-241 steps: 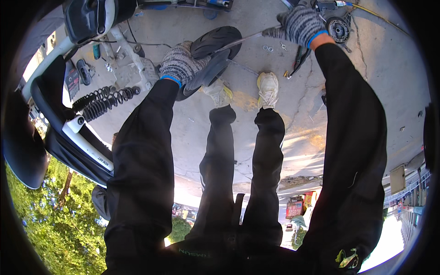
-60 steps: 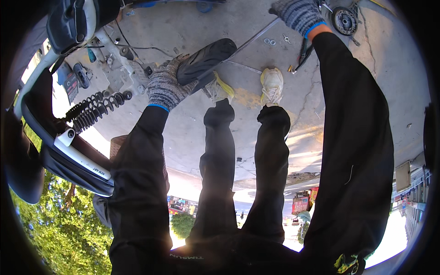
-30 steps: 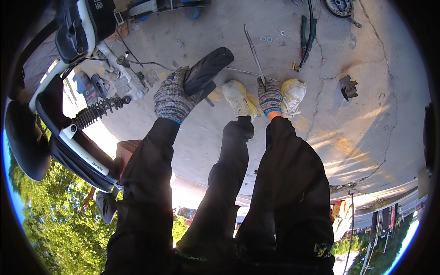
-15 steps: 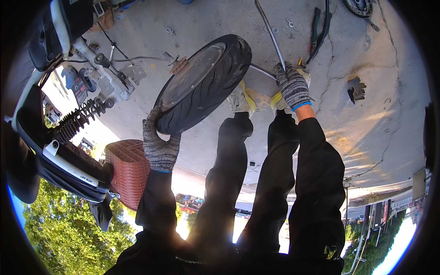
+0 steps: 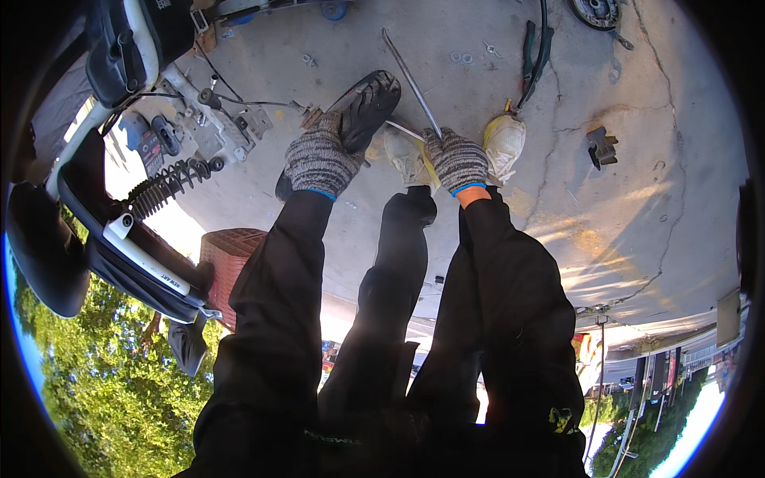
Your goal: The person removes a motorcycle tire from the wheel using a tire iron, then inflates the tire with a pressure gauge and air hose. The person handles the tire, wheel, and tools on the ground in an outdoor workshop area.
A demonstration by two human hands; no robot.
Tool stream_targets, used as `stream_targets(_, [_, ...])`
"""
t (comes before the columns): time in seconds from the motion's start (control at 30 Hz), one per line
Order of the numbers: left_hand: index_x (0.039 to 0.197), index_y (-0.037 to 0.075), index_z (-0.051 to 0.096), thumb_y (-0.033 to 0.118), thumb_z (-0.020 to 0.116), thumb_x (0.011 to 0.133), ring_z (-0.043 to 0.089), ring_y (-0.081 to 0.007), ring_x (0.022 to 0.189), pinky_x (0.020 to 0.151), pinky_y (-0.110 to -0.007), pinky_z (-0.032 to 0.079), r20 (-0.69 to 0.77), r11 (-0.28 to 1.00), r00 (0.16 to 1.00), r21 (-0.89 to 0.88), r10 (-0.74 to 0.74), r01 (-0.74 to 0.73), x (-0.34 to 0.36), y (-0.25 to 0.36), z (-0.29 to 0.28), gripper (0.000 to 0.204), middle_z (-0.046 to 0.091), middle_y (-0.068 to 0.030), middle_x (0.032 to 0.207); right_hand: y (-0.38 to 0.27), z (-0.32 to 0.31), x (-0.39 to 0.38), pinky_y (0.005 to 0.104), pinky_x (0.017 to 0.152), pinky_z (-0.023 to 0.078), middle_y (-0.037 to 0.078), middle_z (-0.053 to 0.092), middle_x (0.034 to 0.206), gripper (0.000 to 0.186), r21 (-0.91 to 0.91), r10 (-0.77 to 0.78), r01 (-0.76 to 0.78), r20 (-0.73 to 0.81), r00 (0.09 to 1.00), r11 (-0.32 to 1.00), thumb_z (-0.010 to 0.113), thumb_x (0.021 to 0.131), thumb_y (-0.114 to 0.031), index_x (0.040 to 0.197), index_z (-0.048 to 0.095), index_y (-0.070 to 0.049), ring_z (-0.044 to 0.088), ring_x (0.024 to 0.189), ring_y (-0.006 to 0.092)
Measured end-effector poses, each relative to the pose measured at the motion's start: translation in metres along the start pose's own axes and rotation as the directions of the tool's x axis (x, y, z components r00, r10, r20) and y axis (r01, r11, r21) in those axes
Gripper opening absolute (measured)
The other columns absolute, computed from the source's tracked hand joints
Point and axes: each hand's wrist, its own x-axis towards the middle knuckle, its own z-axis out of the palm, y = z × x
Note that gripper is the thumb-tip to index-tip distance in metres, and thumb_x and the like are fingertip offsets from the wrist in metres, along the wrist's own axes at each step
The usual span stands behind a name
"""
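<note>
A scooter wheel with a black treaded tyre [image 5: 373,103] stands in front of my feet, turned so that much of it hides behind my left hand [image 5: 323,159]. That hand, in a grey knitted glove, is closed on the wheel's upper side. My right hand [image 5: 456,159], gloved alike, grips a long metal tyre lever [image 5: 408,76] that points up and away to the left. A second metal rod [image 5: 405,127] runs from the tyre towards the right hand; where it ends is hidden.
At left stands a partly dismantled scooter with a coil-spring shock absorber [image 5: 171,187] and a brown woven basket [image 5: 227,259]. Dark-handled pliers [image 5: 534,64], washers [image 5: 462,57], a dark metal part [image 5: 602,147] and a round hub part [image 5: 596,11] lie on the concrete floor.
The wheel has swung from its broad tilted side to a narrower view. My left hand has shifted from its near edge to its upper side. My right hand has moved left with the lever.
</note>
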Motion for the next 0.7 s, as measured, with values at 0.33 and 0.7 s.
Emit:
stream_targets(0.33, [0.143,0.016,0.050,0.053,0.081,0.070,0.063,-0.0356,0.117,0.102,-0.044,0.049,-0.105,0.985,0.984,0.086,-0.143,0.152,0.016,-0.031,-0.038,0.087,0.065,-0.0164,0.129,0.150,-0.116,-0.053,0.0466,0.066,0.053,0.021,0.069,0.085,0.047,-0.156,-0.091,0.028,-0.410,0.907,0.987,0.049,0.101,-0.046,0.102,0.071,-0.005,0.067,0.077,0.0377])
stream_targets(0.7, [0.149,0.009,0.040,0.046,0.083,0.072,0.062,-0.0343,0.118,0.101,-0.042,0.049,-0.206,1.000,0.979,-0.006,-0.002,0.001,-0.007,0.003,-0.013,0.096,0.059,-0.0187,0.136,0.347,-0.105,-0.007,0.0501,0.082,0.051,0.024,0.070,0.093,0.047,0.605,0.695,-0.344,-0.600,0.397,0.719,0.050,0.099,-0.042,0.106,0.068,0.001,0.067,0.094,0.0411])
